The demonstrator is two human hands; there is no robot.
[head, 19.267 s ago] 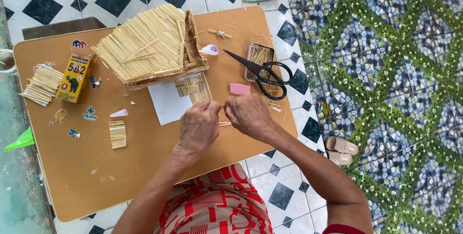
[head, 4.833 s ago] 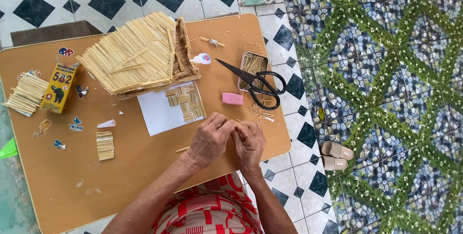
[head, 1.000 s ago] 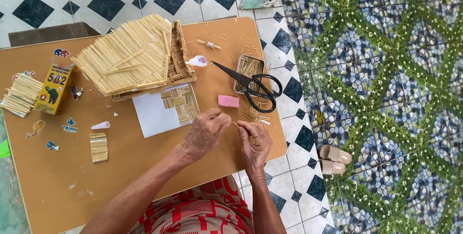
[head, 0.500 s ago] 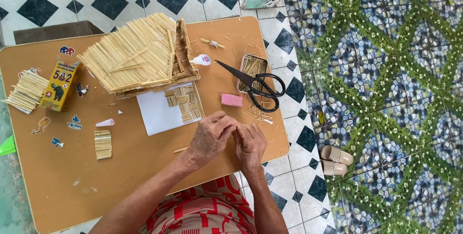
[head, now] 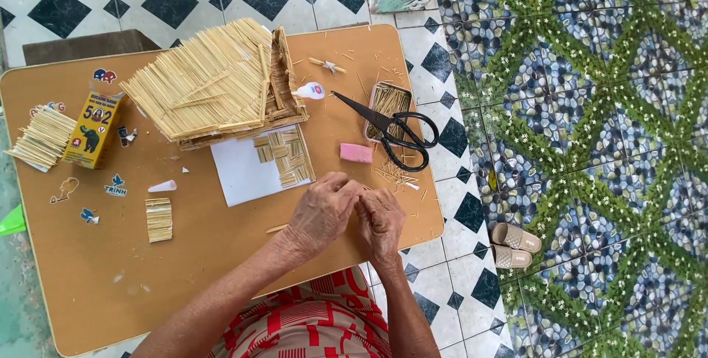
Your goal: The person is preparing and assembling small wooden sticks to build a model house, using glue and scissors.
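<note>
My left hand (head: 321,210) and my right hand (head: 382,219) are pressed together over the near right part of a low brown table (head: 88,284). The fingers of both curl inward and meet; what they pinch is hidden, probably a thin stick. A loose stick (head: 276,229) lies just left of my left hand. A white sheet of paper (head: 240,174) with small stick panels (head: 284,157) lies right behind my hands. A model house of thin sticks (head: 214,81) stands further back.
Black scissors (head: 394,128) rest over a small tray of sticks (head: 387,100), with a pink eraser (head: 356,153) beside them. A yellow glue box (head: 92,129), a stick bundle (head: 40,137) and a small stick panel (head: 158,219) lie at left. Sandals (head: 512,244) sit on the floor.
My hands drew apart a little and then closed together again near the table's front edge. The view has shifted slightly; nothing on the table has moved.
</note>
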